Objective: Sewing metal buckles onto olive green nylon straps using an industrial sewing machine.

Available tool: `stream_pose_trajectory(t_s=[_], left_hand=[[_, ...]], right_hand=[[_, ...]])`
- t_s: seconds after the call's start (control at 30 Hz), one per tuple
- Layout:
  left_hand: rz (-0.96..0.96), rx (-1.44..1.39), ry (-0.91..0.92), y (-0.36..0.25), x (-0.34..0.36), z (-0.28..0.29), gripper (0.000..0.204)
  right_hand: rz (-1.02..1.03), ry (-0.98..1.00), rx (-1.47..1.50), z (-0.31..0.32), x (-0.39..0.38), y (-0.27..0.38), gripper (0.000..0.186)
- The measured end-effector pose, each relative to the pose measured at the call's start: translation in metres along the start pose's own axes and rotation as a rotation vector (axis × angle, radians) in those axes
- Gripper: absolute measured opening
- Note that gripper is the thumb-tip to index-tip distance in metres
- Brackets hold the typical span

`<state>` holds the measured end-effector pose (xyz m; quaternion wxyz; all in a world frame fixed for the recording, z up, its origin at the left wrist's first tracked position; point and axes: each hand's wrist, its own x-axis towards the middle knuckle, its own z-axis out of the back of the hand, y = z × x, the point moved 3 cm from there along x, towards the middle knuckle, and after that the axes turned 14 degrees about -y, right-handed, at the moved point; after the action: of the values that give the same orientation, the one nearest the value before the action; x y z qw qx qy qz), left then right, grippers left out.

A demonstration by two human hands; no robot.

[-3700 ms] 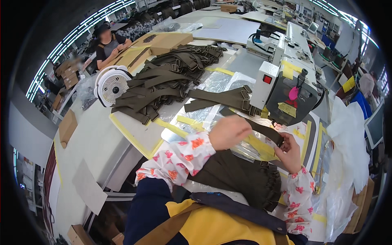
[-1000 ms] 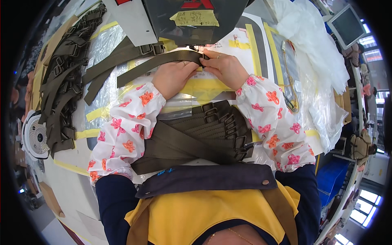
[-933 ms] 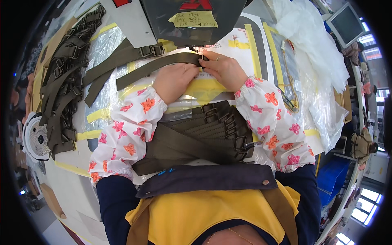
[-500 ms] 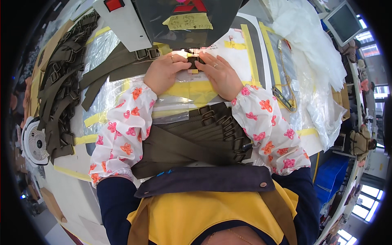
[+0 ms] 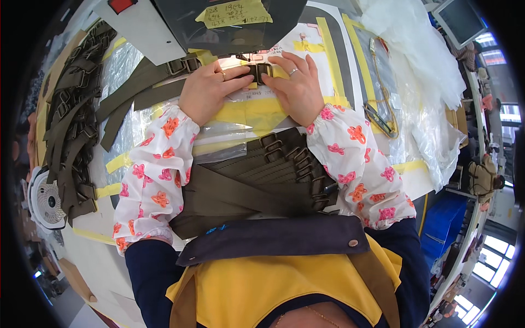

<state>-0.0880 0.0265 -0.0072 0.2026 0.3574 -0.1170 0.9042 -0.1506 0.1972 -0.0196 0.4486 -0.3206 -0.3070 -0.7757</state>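
Head view: left hand and right hand, fingers nearly flat and only lightly curled, press 1 olive strap buckle onto the table under the sewing machine. Stacked straps lie between the forearms.

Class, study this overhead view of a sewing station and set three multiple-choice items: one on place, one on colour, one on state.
1. Where is the small white round fan?
A. left table edge
B. under the machine
C. right side

2. What colour is the tape below the hands?
A. blue
B. yellow
C. red

3. How are the left hand and right hand placed?
A. lifted away
B. one in a lap
C. both pressing an olive webbing strap with metal buckle

Answers: A, it sits at the left rim; B, the strips are yellow; C, fingers of both meet at the buckle.
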Motion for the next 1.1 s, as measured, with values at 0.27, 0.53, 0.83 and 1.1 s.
stream_pose_trajectory(t_s=[0.27,0.53,0.83,1.1], left_hand=[[0.032,-0.039,0.096,0.001,-0.002,-0.002,0.03],[0.214,-0.114,-0.075,-0.007,-0.008,0.003,0.029],[0.21,-0.127,-0.113,0.004,-0.011,-0.008,0.023],[0.172,-0.03,0.121,0.003,-0.016,-0.002,0.023]], right_hand=[[0.082,0.142,-0.169,-0.004,0.002,0.004,0.019],[-0.013,0.134,-0.1,0.002,0.012,0.01,0.018],[-0.027,0.121,-0.042,-0.003,0.006,0.002,0.02],[-0.059,0.313,-0.047,-0.005,0.009,0.002,0.035]])
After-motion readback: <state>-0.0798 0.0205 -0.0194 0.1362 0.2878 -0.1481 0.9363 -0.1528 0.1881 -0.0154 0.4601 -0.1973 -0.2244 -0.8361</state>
